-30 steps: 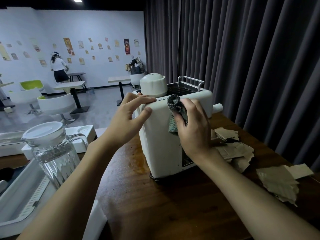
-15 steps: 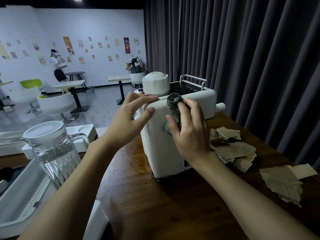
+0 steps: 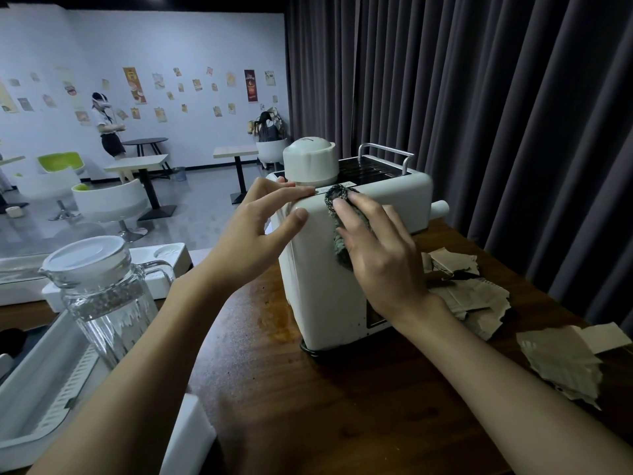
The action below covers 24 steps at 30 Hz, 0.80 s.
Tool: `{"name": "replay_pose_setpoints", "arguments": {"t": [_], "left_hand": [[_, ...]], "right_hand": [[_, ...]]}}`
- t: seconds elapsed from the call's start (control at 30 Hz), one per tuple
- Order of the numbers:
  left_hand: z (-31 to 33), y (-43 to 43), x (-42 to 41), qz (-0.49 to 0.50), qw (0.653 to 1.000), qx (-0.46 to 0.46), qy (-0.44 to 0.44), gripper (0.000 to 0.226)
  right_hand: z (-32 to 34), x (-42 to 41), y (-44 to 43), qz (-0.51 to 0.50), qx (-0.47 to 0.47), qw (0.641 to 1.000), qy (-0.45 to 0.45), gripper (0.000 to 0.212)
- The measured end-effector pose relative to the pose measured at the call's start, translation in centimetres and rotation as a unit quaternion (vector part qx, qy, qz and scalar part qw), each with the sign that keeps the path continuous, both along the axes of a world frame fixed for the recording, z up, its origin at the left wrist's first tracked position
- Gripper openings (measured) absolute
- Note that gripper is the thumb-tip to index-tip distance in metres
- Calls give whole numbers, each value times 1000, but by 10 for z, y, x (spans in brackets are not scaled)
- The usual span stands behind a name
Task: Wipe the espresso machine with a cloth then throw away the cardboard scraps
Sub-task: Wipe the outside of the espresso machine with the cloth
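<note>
A white espresso machine (image 3: 322, 303) stands on the dark wooden table (image 3: 342, 406). My left hand (image 3: 260, 231) rests on its top left edge, fingers straight along the rim and thumb on the near wall. My right hand (image 3: 380, 255) presses a grey-green cloth (image 3: 337, 200) flat against the upper part of the machine's near wall. Torn cardboard scraps (image 3: 476, 296) lie on the table right of the machine, and another cardboard pile (image 3: 561, 361) lies nearer the right edge.
A glass pitcher with a white lid (image 3: 99, 289) stands at the left beside white trays (image 3: 44, 406). A white cup (image 3: 310, 162) sits upside down on the machine's top. Dark curtains (image 3: 479, 114) hang behind. A person (image 3: 108, 128) stands far off among café tables.
My right hand has flattened out over the cloth and slid it slightly up towards the machine's top edge. My left hand has kept its place on the rim.
</note>
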<state>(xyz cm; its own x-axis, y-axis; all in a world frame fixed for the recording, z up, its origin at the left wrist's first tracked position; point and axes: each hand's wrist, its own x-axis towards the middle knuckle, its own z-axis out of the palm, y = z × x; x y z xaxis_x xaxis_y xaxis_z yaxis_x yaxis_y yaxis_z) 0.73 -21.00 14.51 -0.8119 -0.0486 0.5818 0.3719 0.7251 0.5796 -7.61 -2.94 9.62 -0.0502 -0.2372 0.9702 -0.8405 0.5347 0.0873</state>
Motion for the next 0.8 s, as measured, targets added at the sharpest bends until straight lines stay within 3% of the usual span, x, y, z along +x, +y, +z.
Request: {"name": "replay_pose_setpoints", "arguments": {"t": [0.13,0.4,0.6,0.73,0.8], "left_hand": [[2,0,2,-4,1000,18,-1,33],[2,0,2,-11,1000,26,3,33],[4,1,1,8,1000,3,-6,36],[3,1,1,9,1000,5,-4,37],[2,1,1,9,1000,5,-5,36]], "right_hand": [[1,6,-6,25,-36,999,-32,30],[-1,7,-9,85,-81,989,-86,31],[2,-7,9,43,-187,970,-151,28],[0,-4,5,29,-189,973,-126,17],[-2,1,2,30,-182,974,-130,24]]}}
